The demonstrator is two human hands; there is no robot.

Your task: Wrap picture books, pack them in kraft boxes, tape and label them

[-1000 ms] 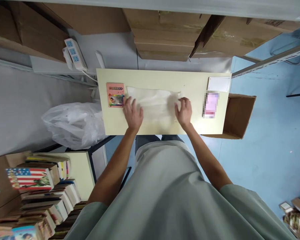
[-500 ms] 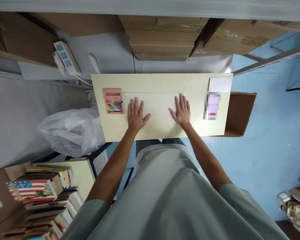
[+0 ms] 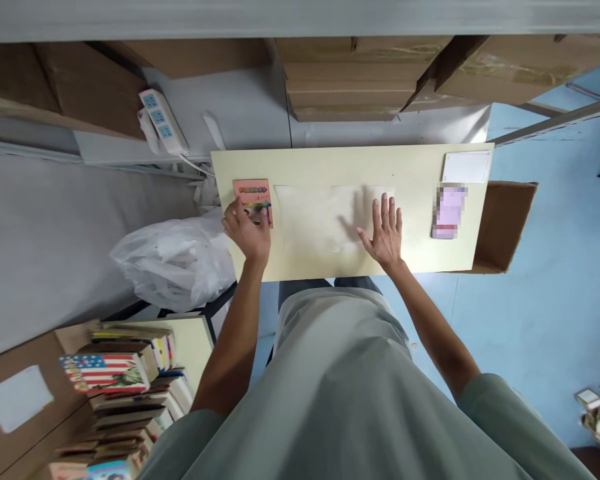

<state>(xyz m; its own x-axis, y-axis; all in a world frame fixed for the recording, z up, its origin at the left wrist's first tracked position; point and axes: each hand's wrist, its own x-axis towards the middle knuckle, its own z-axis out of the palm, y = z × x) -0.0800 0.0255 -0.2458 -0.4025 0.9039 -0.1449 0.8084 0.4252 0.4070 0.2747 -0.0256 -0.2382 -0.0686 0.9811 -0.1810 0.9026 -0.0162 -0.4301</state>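
A thin clear or whitish sheet [image 3: 310,217] lies flat on the pale yellow table [image 3: 420,257]. My right hand [image 3: 386,233] is over the sheet's right end with its fingers spread. Its shadow falls to the left, so the hand seems slightly raised. At the table's left end is a small pink book [image 3: 253,190] with a picture on its cover. My left hand [image 3: 249,230] hovers over or touches this book, thumb and fingers bent but apart, hiding its lower left part. Whether the fingertips press on the cover, I cannot tell.
On the table's right end lie a white card or box [image 3: 466,167] and a blurred purple item [image 3: 449,210]. An open cardboard box [image 3: 505,227] stands beyond. A plastic bag [image 3: 175,260], a power strip [image 3: 164,123] and a box of books [image 3: 125,407] are at left.
My left hand has left the sheet and moved left onto or over the pink book. My right hand has lifted a little from the sheet. The view has shifted left.
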